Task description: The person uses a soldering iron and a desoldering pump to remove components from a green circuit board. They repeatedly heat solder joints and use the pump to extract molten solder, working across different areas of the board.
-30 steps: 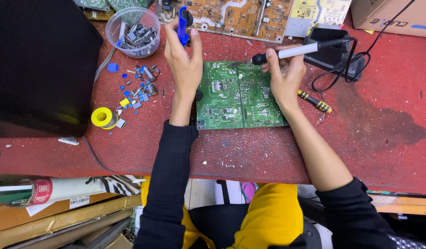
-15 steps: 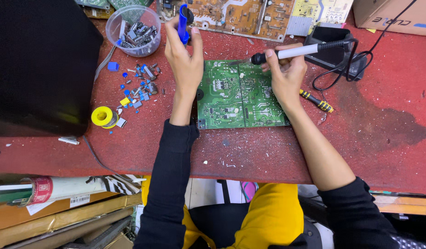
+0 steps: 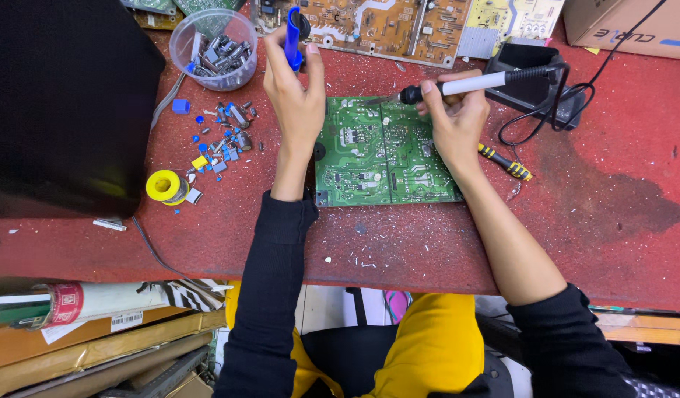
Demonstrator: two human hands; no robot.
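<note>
Red worktable [image 3: 428,243], near edge scattered with debris; green circuit board [image 3: 384,151] flat at centre; yellow solder spool [image 3: 164,185] to its left, beside loose blue and grey components [image 3: 222,136]; right hand [image 3: 454,121], fingers closed around soldering iron [image 3: 472,82], tip at board's upper edge; left hand [image 3: 296,96], fingers wrapped on blue desoldering pump [image 3: 291,37], above board's left corner; clear plastic bowl [image 3: 213,38] of parts; brown circuit boards [image 3: 369,26] farthest.

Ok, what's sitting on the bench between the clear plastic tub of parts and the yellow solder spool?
In the head view, loose small components, blue and grey, lie scattered on the red bench between the tub and the spool.
</note>
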